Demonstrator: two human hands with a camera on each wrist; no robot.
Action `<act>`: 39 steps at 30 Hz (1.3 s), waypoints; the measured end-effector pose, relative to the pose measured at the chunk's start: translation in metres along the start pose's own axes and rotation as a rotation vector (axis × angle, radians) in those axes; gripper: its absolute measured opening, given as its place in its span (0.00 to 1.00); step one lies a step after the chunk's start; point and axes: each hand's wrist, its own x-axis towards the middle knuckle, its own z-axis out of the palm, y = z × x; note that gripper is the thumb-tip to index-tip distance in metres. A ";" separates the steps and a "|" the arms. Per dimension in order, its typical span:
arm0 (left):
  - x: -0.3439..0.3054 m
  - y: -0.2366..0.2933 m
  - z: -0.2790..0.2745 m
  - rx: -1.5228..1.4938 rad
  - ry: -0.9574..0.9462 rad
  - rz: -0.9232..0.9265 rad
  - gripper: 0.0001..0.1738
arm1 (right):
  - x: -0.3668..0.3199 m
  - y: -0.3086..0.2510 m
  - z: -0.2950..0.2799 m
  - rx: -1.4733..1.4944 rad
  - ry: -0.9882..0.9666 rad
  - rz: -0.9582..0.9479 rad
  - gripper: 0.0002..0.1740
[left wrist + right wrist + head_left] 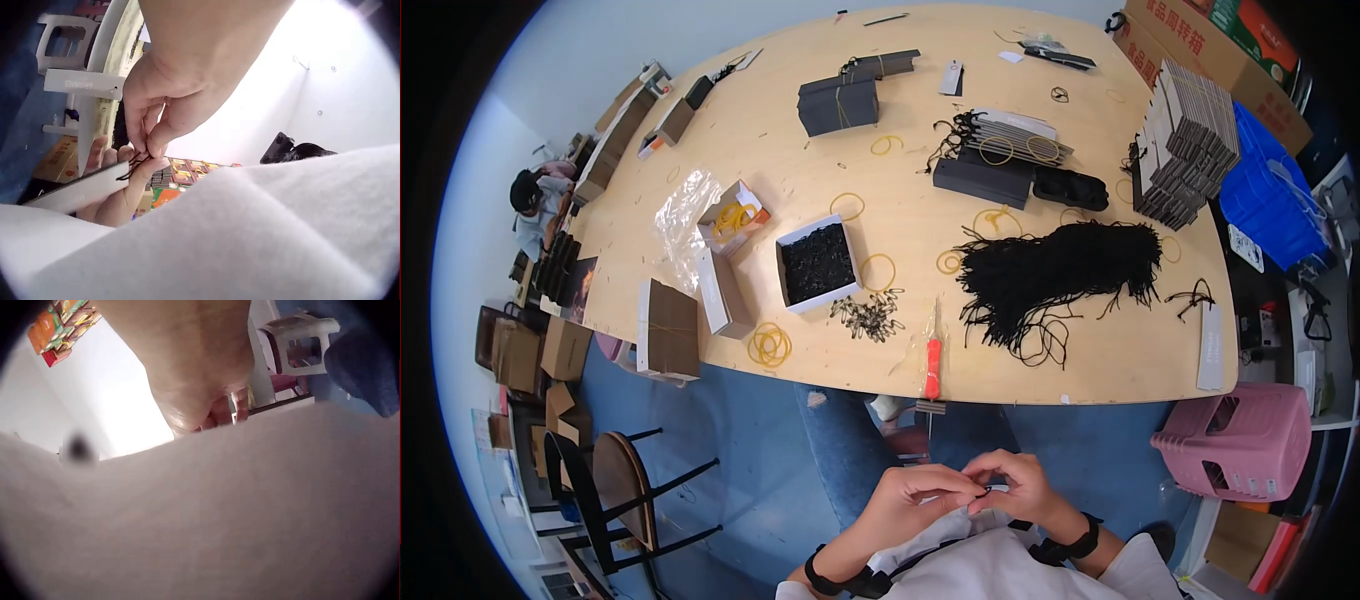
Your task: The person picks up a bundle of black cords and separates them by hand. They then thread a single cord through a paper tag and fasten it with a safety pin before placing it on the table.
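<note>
Close to my body, below the table's front edge, both hands meet fingertip to fingertip. My left hand (915, 503) pinches a thin black cord (132, 164) between thumb and fingers. Opposite it, my right hand (1022, 487) pinches the same cord. In the left wrist view a white hang tag (84, 189) lies along the right hand's palm, at the cord. Another white tag (82, 83), with printing and a hole at one end, shows beside the left hand's fingers. The right wrist view shows mostly sleeve and the back of the hand, with the fingertips' work hidden.
On the table (820, 180) lie a bundle of black cords (1060, 275), a red-handled pointed tool (933, 365), small safety pins (868, 316), a white box of black pieces (818, 264) and yellow rubber bands (770, 344). Stacked tags (1185, 150) stand right. Another person (540, 205) sits far left.
</note>
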 end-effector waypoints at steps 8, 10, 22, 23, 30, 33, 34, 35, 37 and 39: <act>-0.001 -0.002 0.003 -0.252 0.115 -0.044 0.15 | -0.005 0.010 0.010 0.342 0.133 0.174 0.15; 0.000 -0.003 0.004 -0.255 0.154 -0.027 0.15 | -0.004 0.013 0.006 0.338 0.071 0.081 0.19; 0.007 -0.001 0.014 -0.275 0.317 0.110 0.11 | 0.005 -0.007 -0.002 0.108 0.079 0.076 0.16; 0.007 -0.002 0.015 -0.134 0.337 0.154 0.11 | 0.006 -0.007 -0.004 0.109 0.079 0.077 0.16; 0.008 0.000 0.010 -0.410 0.252 -0.032 0.15 | 0.008 -0.010 -0.009 0.019 -0.030 -0.052 0.07; 0.007 -0.010 0.004 -0.531 0.241 -0.028 0.17 | 0.009 -0.008 -0.014 0.124 -0.085 -0.040 0.08; 0.007 -0.008 0.003 -0.531 0.241 -0.028 0.17 | 0.009 -0.007 -0.015 0.199 -0.108 -0.028 0.09; 0.007 -0.006 0.002 -0.490 0.202 -0.028 0.17 | 0.009 -0.005 -0.016 0.199 -0.108 -0.027 0.09; 0.007 -0.006 0.001 -0.448 0.164 -0.029 0.17 | 0.009 0.000 -0.017 0.426 -0.117 0.000 0.12; 0.008 -0.007 0.000 -0.454 0.190 -0.044 0.18 | 0.007 -0.001 -0.017 0.497 -0.104 0.064 0.15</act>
